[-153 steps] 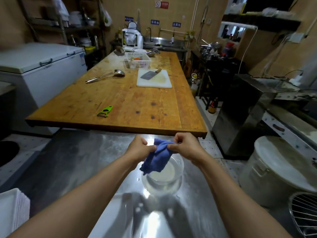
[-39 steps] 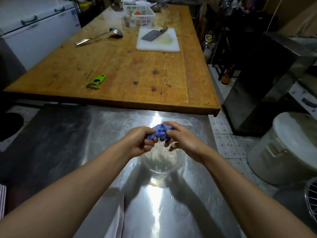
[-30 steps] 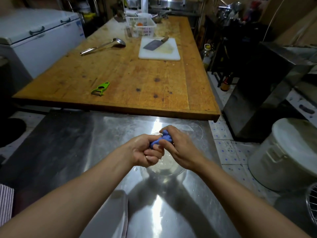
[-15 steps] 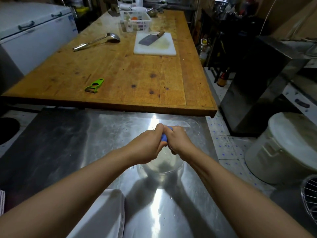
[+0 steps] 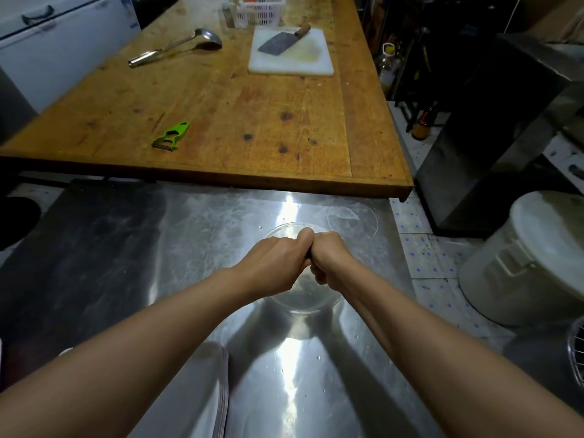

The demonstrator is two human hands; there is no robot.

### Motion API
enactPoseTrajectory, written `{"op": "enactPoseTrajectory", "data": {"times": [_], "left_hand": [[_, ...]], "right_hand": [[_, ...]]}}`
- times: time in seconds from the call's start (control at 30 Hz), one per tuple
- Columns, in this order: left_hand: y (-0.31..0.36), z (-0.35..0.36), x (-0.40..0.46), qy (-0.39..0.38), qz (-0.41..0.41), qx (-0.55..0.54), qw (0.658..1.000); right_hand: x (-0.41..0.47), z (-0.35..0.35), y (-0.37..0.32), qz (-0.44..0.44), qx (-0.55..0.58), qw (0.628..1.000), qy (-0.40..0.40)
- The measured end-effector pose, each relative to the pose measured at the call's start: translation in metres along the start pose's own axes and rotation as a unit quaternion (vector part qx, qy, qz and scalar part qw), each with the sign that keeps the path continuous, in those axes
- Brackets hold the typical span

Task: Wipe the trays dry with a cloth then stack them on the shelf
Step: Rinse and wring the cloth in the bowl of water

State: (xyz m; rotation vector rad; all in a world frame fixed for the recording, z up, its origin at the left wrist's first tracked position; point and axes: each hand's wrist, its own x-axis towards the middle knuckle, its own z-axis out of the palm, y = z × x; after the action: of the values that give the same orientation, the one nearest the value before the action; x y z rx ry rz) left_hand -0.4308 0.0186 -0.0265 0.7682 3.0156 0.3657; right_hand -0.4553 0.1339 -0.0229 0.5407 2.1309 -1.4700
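Cloth point(image 5: 308, 255): blue, wrung small. Half a second back a tuft showed above my knuckles; now only a dark sliver sits in the seam between my fists. I judge the wringing near its end, wiping not yet begun.

Left hand point(image 5: 274, 263): fingers curled tight round the cloth, knuckles up, pressed against the other fist.

Right hand point(image 5: 328, 259): likewise clenched on the cloth, thumb side touching the left.

Glass bowl point(image 5: 311, 303): directly under both fists, on the steel counter point(image 5: 132, 241); droplets scattered nearby. Whether water is falling, I cannot tell.

Trays point(image 5: 202, 393): a pale stack at the counter's near edge, just beside my left forearm, partly covered by it and cut off by the frame. Count not readable; wet or dry not readable.

Shelf: not in view.

Wooden table point(image 5: 221, 121): beyond the counter, bearing a green peeler point(image 5: 171, 136), ladle point(image 5: 177, 47), and cleaver point(image 5: 278, 42) on a white board point(image 5: 292, 60).
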Motion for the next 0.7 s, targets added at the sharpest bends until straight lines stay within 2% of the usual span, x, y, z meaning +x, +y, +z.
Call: {"op": "enactPoseTrajectory", "data": {"times": [0.17,0.27,0.37,0.43,0.53,0.6,0.63,0.67,0.7], "left_hand": [[0.000,-0.006,0.000,-0.018,-0.051,-0.139,0.989],[0.001,-0.014,0.004,-0.013,-0.102,-0.156,0.983],[-0.001,-0.022,0.006,-0.022,-0.189,-0.178,0.966],[-0.003,-0.026,0.004,-0.036,-0.254,-0.291,0.922],[-0.006,-0.036,0.000,-0.097,-0.309,-0.539,0.778],[-0.007,-0.044,-0.004,-0.149,-0.319,-0.625,0.697],[-0.006,-0.046,-0.006,-0.172,-0.313,-0.645,0.675],[-0.005,-0.048,-0.007,-0.189,-0.299,-0.650,0.673],[-0.003,-0.049,-0.009,-0.197,-0.281,-0.636,0.691]], "right_hand": [[0.003,-0.005,-0.003,-0.004,0.007,1.000,-0.019],[-0.003,-0.010,-0.008,-0.024,0.014,0.998,-0.051],[-0.012,-0.016,-0.011,-0.059,0.035,0.994,-0.082],[-0.018,-0.023,-0.011,-0.112,0.046,0.987,-0.107],[-0.025,-0.031,-0.004,-0.259,-0.059,0.957,-0.118],[-0.027,-0.032,0.000,-0.318,-0.100,0.936,-0.115],[-0.028,-0.032,0.002,-0.333,-0.110,0.929,-0.114],[-0.029,-0.031,0.002,-0.339,-0.119,0.927,-0.107],[-0.029,-0.029,0.001,-0.334,-0.131,0.928,-0.095]]}}
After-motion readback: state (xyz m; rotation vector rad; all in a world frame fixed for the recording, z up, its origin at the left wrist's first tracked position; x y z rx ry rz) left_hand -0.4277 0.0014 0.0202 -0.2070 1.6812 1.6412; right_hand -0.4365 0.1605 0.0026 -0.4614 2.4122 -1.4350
